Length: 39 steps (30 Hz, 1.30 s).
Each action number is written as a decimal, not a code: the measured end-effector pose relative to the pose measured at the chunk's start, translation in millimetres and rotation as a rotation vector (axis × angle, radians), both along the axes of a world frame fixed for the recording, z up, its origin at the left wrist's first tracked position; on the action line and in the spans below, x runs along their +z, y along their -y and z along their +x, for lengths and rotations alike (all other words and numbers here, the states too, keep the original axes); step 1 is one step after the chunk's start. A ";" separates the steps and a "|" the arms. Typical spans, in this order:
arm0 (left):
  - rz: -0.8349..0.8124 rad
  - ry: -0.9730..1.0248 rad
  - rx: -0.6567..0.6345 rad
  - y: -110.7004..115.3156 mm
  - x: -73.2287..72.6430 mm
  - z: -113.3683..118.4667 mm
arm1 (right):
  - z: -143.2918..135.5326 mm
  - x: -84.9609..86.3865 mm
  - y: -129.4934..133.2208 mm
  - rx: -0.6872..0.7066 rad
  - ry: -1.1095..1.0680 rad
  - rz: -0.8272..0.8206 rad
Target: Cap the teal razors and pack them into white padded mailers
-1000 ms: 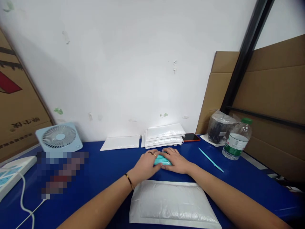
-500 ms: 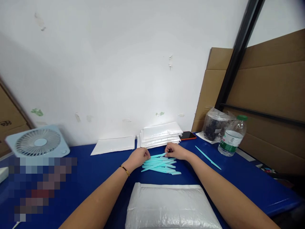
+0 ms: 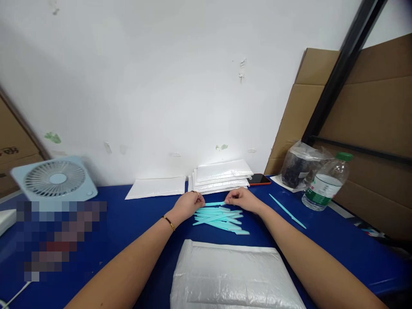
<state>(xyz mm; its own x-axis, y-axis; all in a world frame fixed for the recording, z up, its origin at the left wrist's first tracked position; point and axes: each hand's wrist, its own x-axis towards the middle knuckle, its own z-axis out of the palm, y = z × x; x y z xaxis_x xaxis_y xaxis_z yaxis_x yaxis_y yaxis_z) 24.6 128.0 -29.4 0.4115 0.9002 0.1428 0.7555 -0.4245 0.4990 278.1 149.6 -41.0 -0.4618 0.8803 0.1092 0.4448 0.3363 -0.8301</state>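
Observation:
One thin turquoise eyebrow razor (image 3: 214, 204) stretches between my hands, lying level just behind a loose pile of similar razors (image 3: 219, 219). My left hand (image 3: 189, 204) is closed with its fingertips pinched on the left end. On the other end, the thumb and fingers of my right hand (image 3: 240, 200) are pinched as well. In front of the pile lies a puffy silver-white padded mailer (image 3: 238, 274), its far edge toward the pile. A single turquoise razor (image 3: 287, 210) rests apart on the blue table (image 3: 135, 231), right of my right forearm.
Behind the hands, white padded envelopes (image 3: 222, 174) are stacked by the wall, with another envelope (image 3: 156, 187) to their left. A phone (image 3: 259, 179), a bagged dark object (image 3: 292, 169) and a water bottle (image 3: 326, 184) stand rightward. A light-blue fan (image 3: 58, 178) is at left.
The razor between my hands has come slightly away from the pile, toward the stacked envelopes. Both hands keep their pinch. The whole view has shifted a little.

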 end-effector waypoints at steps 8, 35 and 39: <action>-0.024 -0.030 0.025 0.2 2.5 -5.2 | 12.5 6.7 0.9 -0.030 -0.068 -0.069; -0.009 -0.103 0.047 11.6 12.2 -3.2 | 18.4 17.5 7.0 -0.065 0.300 0.135; 0.089 -0.084 0.036 12.3 15.3 -1.8 | 24.7 25.5 8.5 -0.099 0.315 0.212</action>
<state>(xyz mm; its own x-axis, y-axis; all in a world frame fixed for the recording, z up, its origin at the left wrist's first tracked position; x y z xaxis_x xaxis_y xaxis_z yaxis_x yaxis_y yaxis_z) 22.8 115.7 -14.1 0.3929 0.8999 0.1894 0.8088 -0.4361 0.3946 302.7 141.1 -15.5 -0.4158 0.8953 0.1597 0.7058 0.4285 -0.5641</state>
